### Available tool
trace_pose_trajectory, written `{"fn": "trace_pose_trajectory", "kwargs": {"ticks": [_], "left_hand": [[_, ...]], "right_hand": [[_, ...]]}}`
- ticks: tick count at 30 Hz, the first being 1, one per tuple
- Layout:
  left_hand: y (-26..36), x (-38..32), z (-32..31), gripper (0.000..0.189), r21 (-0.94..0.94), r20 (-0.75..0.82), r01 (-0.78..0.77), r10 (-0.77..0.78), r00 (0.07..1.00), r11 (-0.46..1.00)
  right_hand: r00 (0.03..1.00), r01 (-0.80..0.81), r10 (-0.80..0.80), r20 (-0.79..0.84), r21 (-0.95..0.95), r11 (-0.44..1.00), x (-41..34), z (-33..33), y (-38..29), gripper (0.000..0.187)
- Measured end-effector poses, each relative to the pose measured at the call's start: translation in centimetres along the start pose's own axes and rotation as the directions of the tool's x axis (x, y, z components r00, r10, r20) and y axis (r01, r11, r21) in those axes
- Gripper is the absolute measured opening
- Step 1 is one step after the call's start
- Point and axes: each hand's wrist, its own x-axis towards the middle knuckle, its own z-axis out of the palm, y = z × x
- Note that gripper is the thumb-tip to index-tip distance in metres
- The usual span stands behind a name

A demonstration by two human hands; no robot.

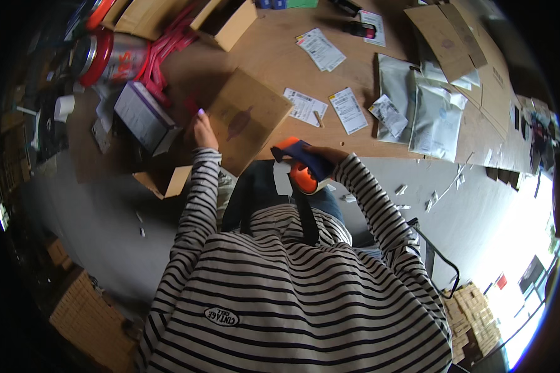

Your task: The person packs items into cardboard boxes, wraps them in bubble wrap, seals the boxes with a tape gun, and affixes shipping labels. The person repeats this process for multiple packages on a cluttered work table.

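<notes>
My left hand (204,132) is at the left side of a brown cardboard box (249,114), with the thumb raised beside it. The box sits tilted at the table's near edge and bears a dark printed mark. In my right hand (329,156) is an orange and blue tape dispenser (303,161), held near the table edge just right of the box. Its orange hub shows low in front of my lap. Part of the fingers is hidden behind the dispenser.
Printed labels (348,110) lie on the wooden table (270,60). Grey plastic mailers (436,119) and flattened cardboard (490,88) are at the right. Leftward are a purple-and-white box (144,116), red straps (156,74) and a clear jar (116,56). An open carton (175,182) stands below the edge.
</notes>
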Motion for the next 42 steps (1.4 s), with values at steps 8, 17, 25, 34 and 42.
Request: {"fn": "trace_pose_trajectory", "kwargs": {"ticks": [8, 17, 25, 34, 42], "left_hand": [[17.6, -1.3, 7.8, 0.037, -0.106, 0.16, -0.694, 0.701, 0.695, 0.712], [24.1, -0.7, 25.8, 0.087, 0.497, 0.532, -0.68, 0.43, 0.73, 0.539], [23.1, 1.0, 28.9, 0.036, 0.629, 0.457, -0.735, 0.644, 0.614, 0.253], [21.7, -0.3, 24.2, 0.008, 0.418, 0.535, -0.862, 0.69, 0.488, 0.286], [20.8, 0.6, 22.8, 0.012, -0.01, 0.181, -0.637, 0.628, 0.757, 0.771]], "right_hand": [[-0.079, 0.276, -0.77, -0.633, -0.756, 0.593, -9.3, -14.4, 2.6, 0.04], [-0.385, -0.069, -0.504, -0.773, -0.521, 0.851, -12.8, -31.8, -2.6, 0.046], [-0.572, -0.007, -0.654, -0.495, -0.795, 0.607, -14.2, -23.6, 1.0, 0.036], [0.325, 0.811, -0.646, -0.69, -0.148, 0.566, -8.3, -7.4, -0.3, 0.039], [0.459, 0.763, -0.728, -0.509, -0.195, 0.617, -5.8, -2.2, -2.9, 0.042]]}}
